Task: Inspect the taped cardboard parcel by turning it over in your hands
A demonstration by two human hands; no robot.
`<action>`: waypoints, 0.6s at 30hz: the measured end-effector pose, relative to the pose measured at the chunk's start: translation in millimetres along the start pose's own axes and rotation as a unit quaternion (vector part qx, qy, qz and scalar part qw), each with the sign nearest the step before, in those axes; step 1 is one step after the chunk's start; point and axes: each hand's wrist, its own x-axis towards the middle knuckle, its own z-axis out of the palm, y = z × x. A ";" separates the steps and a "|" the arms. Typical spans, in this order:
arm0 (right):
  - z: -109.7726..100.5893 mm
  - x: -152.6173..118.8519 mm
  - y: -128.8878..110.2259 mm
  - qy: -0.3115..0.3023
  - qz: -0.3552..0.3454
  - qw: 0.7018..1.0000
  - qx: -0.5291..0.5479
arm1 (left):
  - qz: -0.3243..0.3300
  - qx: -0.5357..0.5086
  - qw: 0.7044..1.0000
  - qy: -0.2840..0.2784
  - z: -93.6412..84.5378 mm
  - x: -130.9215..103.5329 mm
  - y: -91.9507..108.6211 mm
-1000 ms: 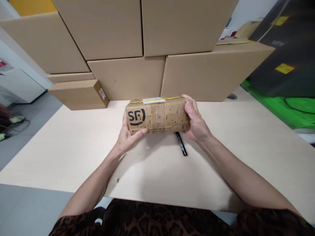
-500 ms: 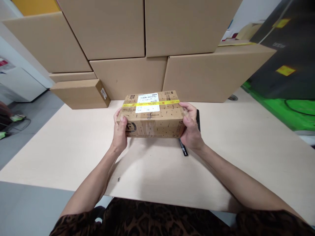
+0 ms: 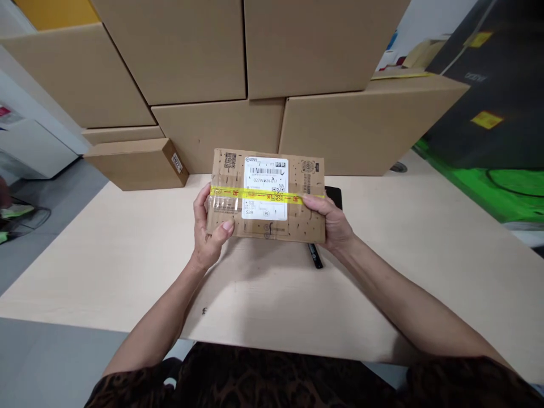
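A brown cardboard parcel [image 3: 229, 218] is held up above the table, its broad face tilted toward me. That face carries a white shipping label [image 3: 266, 175] and a band of yellow tape. My left hand [image 3: 208, 235] grips the parcel's left end, thumb on the front face. At the right end, my right hand [image 3: 334, 221] holds it with a finger over the tape. Beneath and behind the right end, a black pen-like object [image 3: 315, 256] and a dark flat object [image 3: 334, 197] lie partly hidden on the table.
Large cardboard boxes [image 3: 331, 133] are stacked along the back of the pale table [image 3: 127, 255]. A smaller closed box [image 3: 131, 164] stands at the back left. Dark equipment and green material [image 3: 463, 187] are beyond the right edge.
The parcel has been tipped so its labelled face turns toward me and its front side no longer shows. Both hands still hold it, and my right finger has moved onto the face.
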 end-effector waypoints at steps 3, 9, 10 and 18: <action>-1.1 1.2 -4.0 -0.012 -0.001 1.000 -0.010 | 0.012 -0.001 1.000 -0.014 0.5 1.3 0.6; 3.9 -2.2 3.3 -0.008 -0.068 0.998 -0.008 | -0.032 0.002 0.995 0.094 2.0 1.6 -13.8; 5.5 -2.8 6.6 -0.004 -0.082 0.997 -0.002 | -0.066 -0.014 0.992 0.110 3.5 0.9 -15.0; 9.4 -6.5 17.8 -0.032 -0.129 0.991 -0.022 | -0.223 -0.177 0.959 0.010 14.4 -2.6 -6.7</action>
